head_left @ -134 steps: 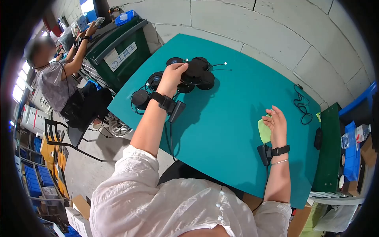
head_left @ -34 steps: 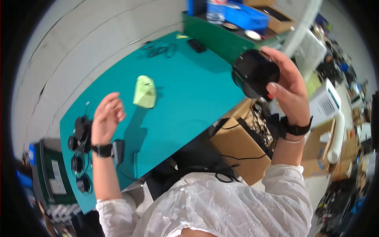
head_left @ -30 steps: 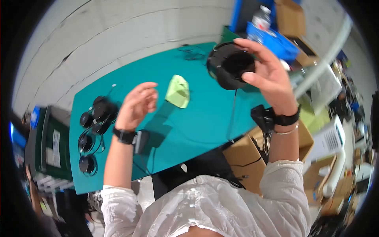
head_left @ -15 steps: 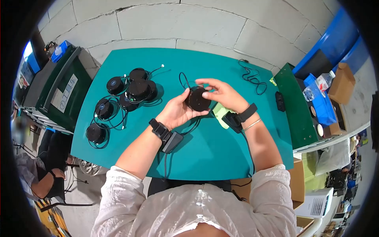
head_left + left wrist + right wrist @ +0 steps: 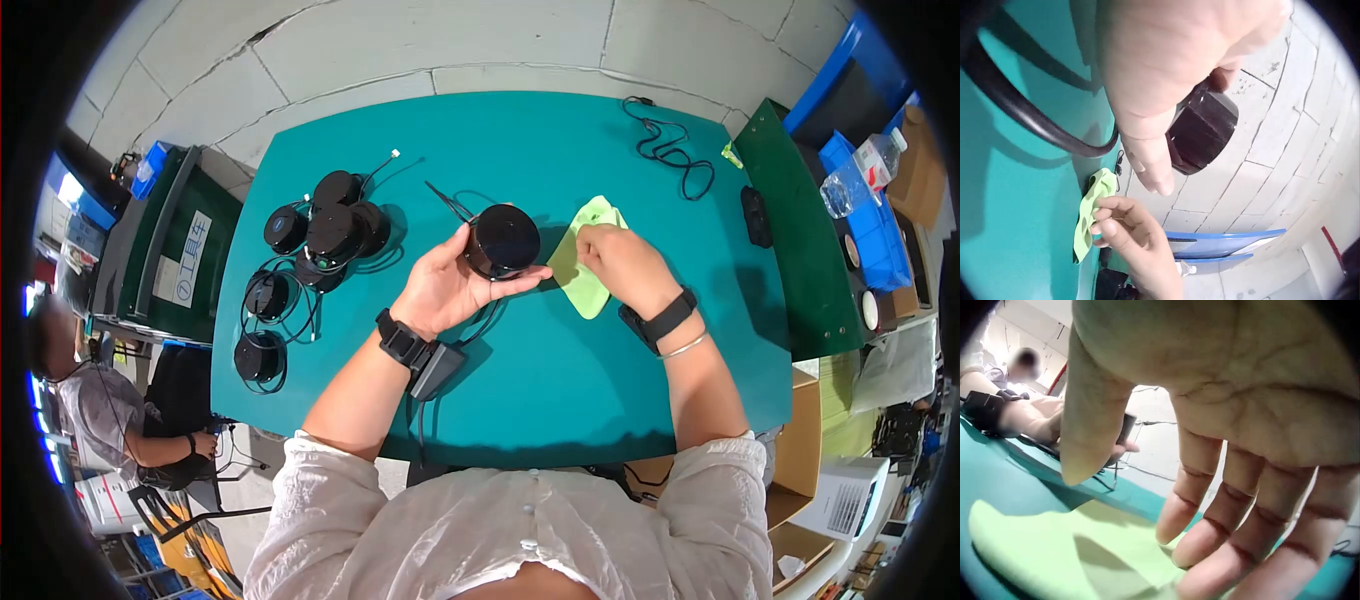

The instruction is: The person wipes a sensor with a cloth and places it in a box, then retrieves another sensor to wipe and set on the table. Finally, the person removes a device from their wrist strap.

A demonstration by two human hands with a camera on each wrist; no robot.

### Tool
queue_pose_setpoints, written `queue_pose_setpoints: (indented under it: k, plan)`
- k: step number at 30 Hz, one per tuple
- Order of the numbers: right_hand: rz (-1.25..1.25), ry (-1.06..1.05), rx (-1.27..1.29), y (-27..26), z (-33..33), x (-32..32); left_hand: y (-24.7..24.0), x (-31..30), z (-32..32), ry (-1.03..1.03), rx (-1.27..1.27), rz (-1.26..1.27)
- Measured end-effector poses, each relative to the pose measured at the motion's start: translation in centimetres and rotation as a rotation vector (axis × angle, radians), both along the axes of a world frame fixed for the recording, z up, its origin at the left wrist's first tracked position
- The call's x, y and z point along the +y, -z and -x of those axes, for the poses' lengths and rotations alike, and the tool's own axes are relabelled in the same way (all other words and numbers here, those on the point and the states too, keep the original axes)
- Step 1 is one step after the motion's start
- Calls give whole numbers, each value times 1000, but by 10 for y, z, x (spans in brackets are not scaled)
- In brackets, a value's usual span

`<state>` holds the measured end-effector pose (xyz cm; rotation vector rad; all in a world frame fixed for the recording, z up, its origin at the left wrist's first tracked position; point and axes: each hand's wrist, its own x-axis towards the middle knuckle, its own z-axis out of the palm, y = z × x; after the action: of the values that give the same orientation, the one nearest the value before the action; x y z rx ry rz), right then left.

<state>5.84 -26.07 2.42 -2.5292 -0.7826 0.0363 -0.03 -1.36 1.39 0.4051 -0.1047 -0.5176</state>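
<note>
My left hand (image 5: 437, 287) holds a round black device (image 5: 503, 241) with a glossy face and a cable, above the table's middle. In the left wrist view the device (image 5: 1204, 131) shows its dark shiny side between thumb and fingers. My right hand (image 5: 625, 265) is over a light green cloth (image 5: 583, 287), to the right of the device. Up close, in the right wrist view, its fingertips (image 5: 1169, 519) reach down to the cloth (image 5: 1029, 550), with the thumb well apart from them. Several similar black devices (image 5: 335, 232) with cables lie grouped at the table's left.
The teal table (image 5: 520, 400) backs onto a white block wall. A coiled black cable (image 5: 665, 150) and a small black object (image 5: 756, 216) lie at the right. A green cabinet (image 5: 800, 240) with a blue tray (image 5: 880, 250) borders that side. Another person (image 5: 110, 400) sits at the left.
Earlier the right hand held the device up at the right, and then both hands had it over the table. Now the left hand alone holds it, and the right has moved to the cloth.
</note>
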Motion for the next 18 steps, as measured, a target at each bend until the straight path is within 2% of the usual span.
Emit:
queue_pose_setpoints:
  k: [5, 7, 8, 10, 14, 16, 17, 18]
  plan:
    - [59, 2, -163, 12, -5, -9, 1, 0, -1, -5, -86, -156]
    - [55, 40, -410, 7, 8, 1, 6, 2, -2, -50, -105, -177]
    - [64, 33, -407, 2, 10, 3, 7, 2, -1, -55, -101, -167]
    - [244, 47, -196, -7, 13, 7, 6, 3, -1, -82, -119, -212]
    - [377, 52, -145, -4, 7, 13, 11, 6, -2, -43, -153, -178]
    - [235, 38, -266, -4, 3, 10, 13, 8, -3, -2, -205, -185]
    - [245, 32, -273, -5, 2, 9, 12, 9, -2, -9, -210, -175]
    - [-108, 71, -123, -14, 4, 11, 12, 9, -2, -10, -204, -154]
